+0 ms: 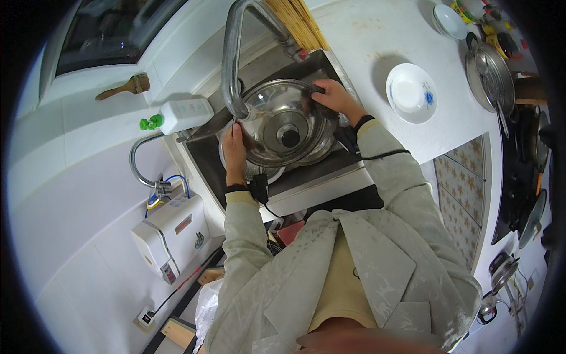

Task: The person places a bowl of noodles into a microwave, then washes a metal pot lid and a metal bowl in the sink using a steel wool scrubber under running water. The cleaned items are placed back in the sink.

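Over the sink (330, 174), a round shiny steel pot lid (268, 150) with a black knob in its middle is held by its rim. My left hand (234, 154) grips the near-left edge, thumb on top. On the far-right edge my right hand (336, 99) is closed, beside a dark part that I cannot make out clearly. The metal faucet (230, 65) comes down just above the lid's left side. Beneath the lid, rims of other dishes, partly hidden, show in the sink.
A white bowl with a blue flower (411, 93) stands on the counter to the right. A white bottle with a green pump (180, 115) lies left of the sink. Bamboo chopsticks (298, 23) are behind the faucet. A steel pan (486, 76) is at the far right.
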Demonstrator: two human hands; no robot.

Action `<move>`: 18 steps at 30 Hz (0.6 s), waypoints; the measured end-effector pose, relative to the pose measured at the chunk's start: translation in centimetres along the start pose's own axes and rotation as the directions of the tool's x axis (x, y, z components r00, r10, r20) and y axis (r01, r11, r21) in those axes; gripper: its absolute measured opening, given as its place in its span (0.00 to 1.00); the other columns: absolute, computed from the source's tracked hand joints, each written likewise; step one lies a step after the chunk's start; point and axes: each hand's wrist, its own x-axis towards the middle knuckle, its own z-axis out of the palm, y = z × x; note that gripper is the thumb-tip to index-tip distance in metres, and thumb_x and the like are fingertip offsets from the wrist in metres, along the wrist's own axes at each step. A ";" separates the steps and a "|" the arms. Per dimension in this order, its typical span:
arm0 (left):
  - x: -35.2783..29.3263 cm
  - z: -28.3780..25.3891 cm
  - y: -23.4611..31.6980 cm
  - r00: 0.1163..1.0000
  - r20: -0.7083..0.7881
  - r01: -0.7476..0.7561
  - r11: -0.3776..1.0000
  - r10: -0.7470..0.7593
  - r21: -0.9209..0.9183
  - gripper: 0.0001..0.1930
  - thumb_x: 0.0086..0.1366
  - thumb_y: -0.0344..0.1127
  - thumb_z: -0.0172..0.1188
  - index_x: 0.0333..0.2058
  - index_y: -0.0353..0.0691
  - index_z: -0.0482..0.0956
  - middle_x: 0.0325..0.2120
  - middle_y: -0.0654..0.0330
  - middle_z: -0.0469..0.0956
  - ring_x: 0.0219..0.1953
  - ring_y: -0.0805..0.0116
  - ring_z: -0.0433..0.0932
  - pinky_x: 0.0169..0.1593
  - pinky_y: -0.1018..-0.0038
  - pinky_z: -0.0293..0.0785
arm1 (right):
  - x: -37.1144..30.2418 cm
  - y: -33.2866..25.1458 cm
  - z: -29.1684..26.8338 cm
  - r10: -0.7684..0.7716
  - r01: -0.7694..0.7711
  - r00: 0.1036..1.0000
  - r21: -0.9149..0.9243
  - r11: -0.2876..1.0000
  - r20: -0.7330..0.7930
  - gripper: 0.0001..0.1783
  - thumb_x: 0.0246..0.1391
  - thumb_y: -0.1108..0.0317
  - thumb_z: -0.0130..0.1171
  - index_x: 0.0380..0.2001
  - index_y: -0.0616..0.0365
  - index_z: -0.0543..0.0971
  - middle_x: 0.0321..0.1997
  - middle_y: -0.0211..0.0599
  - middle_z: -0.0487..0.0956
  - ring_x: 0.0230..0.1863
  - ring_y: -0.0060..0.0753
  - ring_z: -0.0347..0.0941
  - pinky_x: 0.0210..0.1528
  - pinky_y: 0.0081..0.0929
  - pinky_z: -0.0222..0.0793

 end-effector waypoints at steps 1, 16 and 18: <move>0.0 0.4 0.0 0.999 -0.052 0.009 0.997 -0.005 0.082 0.18 0.70 0.43 0.46 0.25 0.36 0.72 0.20 0.67 0.68 0.23 0.76 0.66 0.28 0.74 0.63 | 0.5 0.0 0.0 -0.043 0.043 0.999 0.021 0.999 -0.005 0.14 0.46 0.74 0.56 0.39 0.62 0.76 0.30 0.38 0.78 0.33 0.27 0.74 0.39 0.26 0.69; -1.9 6.0 -2.0 0.985 -0.165 -0.016 0.930 -0.048 -0.367 0.18 0.73 0.44 0.42 0.30 0.38 0.71 0.24 0.71 0.65 0.26 0.80 0.60 0.29 0.78 0.58 | -1.8 -7.4 11.6 -0.355 0.267 0.913 -0.367 0.891 -0.198 0.31 0.43 0.69 0.61 0.56 0.49 0.70 0.60 0.45 0.66 0.63 0.52 0.60 0.61 0.46 0.58; -2.1 5.8 -2.4 0.979 -0.195 -0.106 0.970 0.063 -0.217 0.18 0.73 0.45 0.43 0.31 0.38 0.71 0.25 0.70 0.66 0.27 0.79 0.61 0.30 0.78 0.61 | -3.4 -7.7 12.9 -0.446 0.381 0.884 -0.337 0.861 -0.142 0.29 0.44 0.72 0.59 0.54 0.51 0.71 0.57 0.43 0.70 0.60 0.48 0.64 0.60 0.42 0.61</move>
